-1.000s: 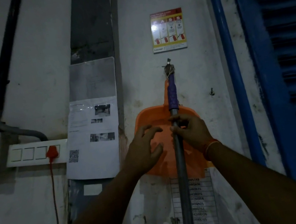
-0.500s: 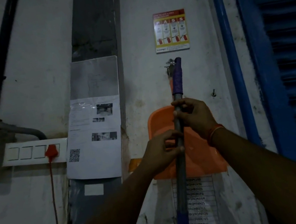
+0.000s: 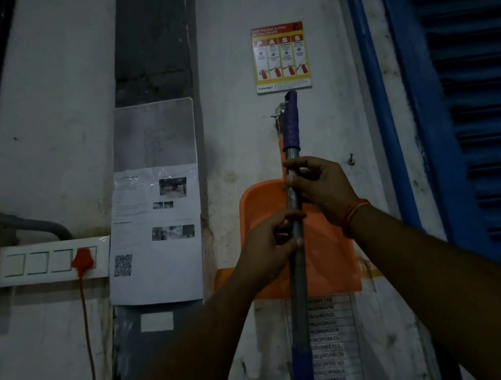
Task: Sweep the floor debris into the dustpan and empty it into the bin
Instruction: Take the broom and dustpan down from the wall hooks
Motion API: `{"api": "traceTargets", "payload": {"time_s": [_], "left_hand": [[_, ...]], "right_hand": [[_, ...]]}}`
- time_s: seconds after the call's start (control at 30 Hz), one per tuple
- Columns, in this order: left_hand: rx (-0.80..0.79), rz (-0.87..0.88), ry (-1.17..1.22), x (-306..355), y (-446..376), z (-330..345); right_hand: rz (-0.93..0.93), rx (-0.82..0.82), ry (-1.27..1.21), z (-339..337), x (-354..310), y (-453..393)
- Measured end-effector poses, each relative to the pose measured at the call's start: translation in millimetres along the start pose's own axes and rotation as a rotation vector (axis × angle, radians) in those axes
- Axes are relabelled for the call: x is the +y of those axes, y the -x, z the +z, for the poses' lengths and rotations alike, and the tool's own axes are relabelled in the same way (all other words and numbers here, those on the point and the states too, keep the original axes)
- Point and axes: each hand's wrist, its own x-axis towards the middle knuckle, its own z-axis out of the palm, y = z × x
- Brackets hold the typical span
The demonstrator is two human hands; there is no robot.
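An orange dustpan (image 3: 328, 253) hangs flat against the white wall from a metal hook (image 3: 280, 116). In front of it stands a broom handle (image 3: 298, 284), a grey metal tube with a purple grip on top and a blue section low down. My right hand (image 3: 321, 187) is closed around the tube just under the purple grip. My left hand (image 3: 271, 247) grips the same tube a little lower. The handle leans slightly to the right at its top. The broom head is out of view below.
A fire-extinguisher poster (image 3: 280, 57) is fixed above the hook. Printed sheets (image 3: 156, 234) and a switch panel with a red plug (image 3: 53, 261) sit to the left. A blue louvred shutter (image 3: 490, 119) fills the right. A small nail (image 3: 351, 159) sticks out beside the dustpan.
My left hand moved from the dustpan face onto the broom handle. The handle's top came off the hook and rose, tilting right, now reaching the poster's lower edge.
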Motion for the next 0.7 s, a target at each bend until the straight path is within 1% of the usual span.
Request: {"api": "traceTargets", "payload": {"time_s": [0.1, 0.17, 0.3, 0.43, 0.53, 0.7], "left_hand": [[0.015, 0.015, 0.015, 7, -4, -6], [0.024, 0.005, 0.065, 13, -10, -10], [0.029, -0.006, 0.096, 22, -29, -20], [0.057, 0.003, 0.134, 27, -48, -27], [0.073, -0.015, 0.169, 31, -62, -29], [0.075, -0.016, 0.226, 38, -78, -27]], "right_hand": [[-0.019, 0.034, 0.042, -1, -12, 0], [-0.022, 0.070, 0.059, -4, -19, 1], [0.003, 0.165, 0.060, -13, -22, 12], [0.061, 0.195, 0.010, -22, -20, 37], [0.132, 0.178, 0.014, -28, -15, 59], [0.213, 0.034, 0.051, -28, -7, 95]]}}
